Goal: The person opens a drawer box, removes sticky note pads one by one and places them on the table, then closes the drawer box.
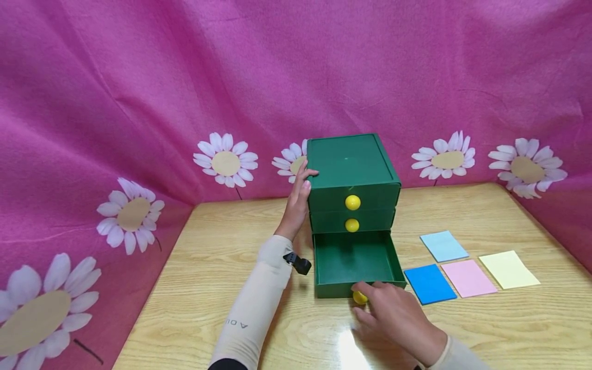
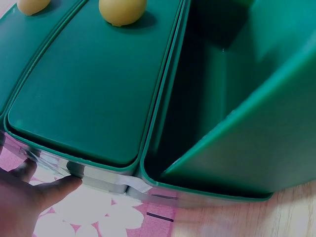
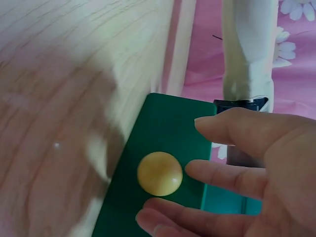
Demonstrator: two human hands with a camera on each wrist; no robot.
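Note:
A green cabinet (image 1: 351,159) with three drawers and round yellow knobs stands on the table. Its bottom drawer (image 1: 353,257) is pulled out and shows nothing inside; the upper two are closed. Against the cabinet's left side rests my left hand (image 1: 297,200), with a fingertip over the top edge. In the left wrist view, that hand's fingers (image 2: 58,190) lie along the side wall. My right hand (image 1: 398,313) is at the bottom drawer's yellow knob (image 3: 160,174). The right wrist view shows its fingers loosely spread beside the knob, the thumb apart from it.
Right of the drawer lie several pads of paper: light blue (image 1: 444,246), dark blue (image 1: 430,284), pink (image 1: 469,278) and pale yellow (image 1: 509,270). A pink curtain (image 1: 296,67) with white daisies hangs behind the wooden table (image 1: 222,257) and along its sides.

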